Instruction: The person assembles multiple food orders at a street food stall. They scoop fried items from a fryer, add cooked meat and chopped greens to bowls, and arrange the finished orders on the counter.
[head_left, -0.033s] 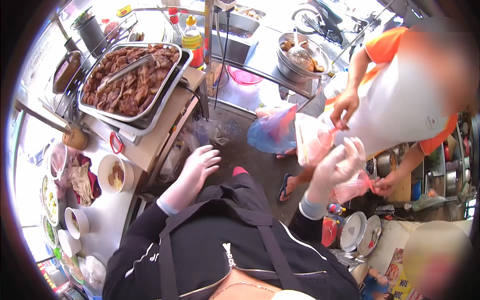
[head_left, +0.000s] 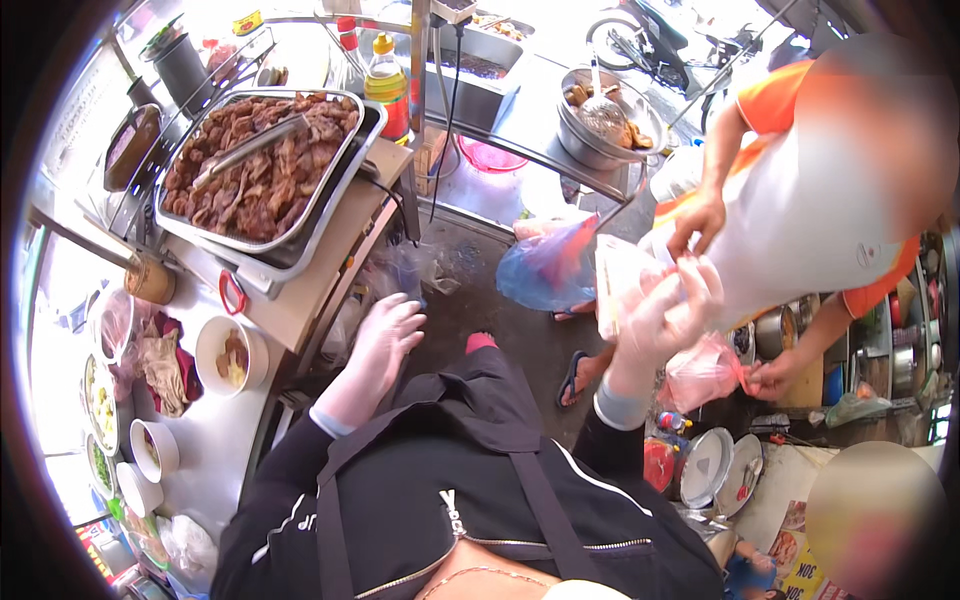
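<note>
My right hand (head_left: pixel 668 315), in a clear glove, reaches up to a pale pink plastic bag (head_left: pixel 618 282). Its fingers curl at the bag's top, close under a co-worker's hand (head_left: pixel 697 222) that is at the same spot. Part of the bag is hidden behind my hand. A second pink plastic bag (head_left: pixel 697 372) hangs from the co-worker's other hand (head_left: pixel 773 377), just right of my wrist. My left hand (head_left: pixel 375 352), also gloved, is held empty in front of my body with its fingers stretched.
On the left counter, a tray of browned meat (head_left: pixel 265 205) holds tongs (head_left: pixel 250 152). White bowls (head_left: pixel 232 352) and red-handled scissors (head_left: pixel 232 292) are nearby. A blue bag (head_left: pixel 545 270) hangs ahead. The co-worker (head_left: pixel 800 200) stands at right, near a metal pot (head_left: pixel 590 140).
My right hand has moved up and inward onto the bag's top, its fingers curling from a more open pose. My left hand has shifted slightly toward me.
</note>
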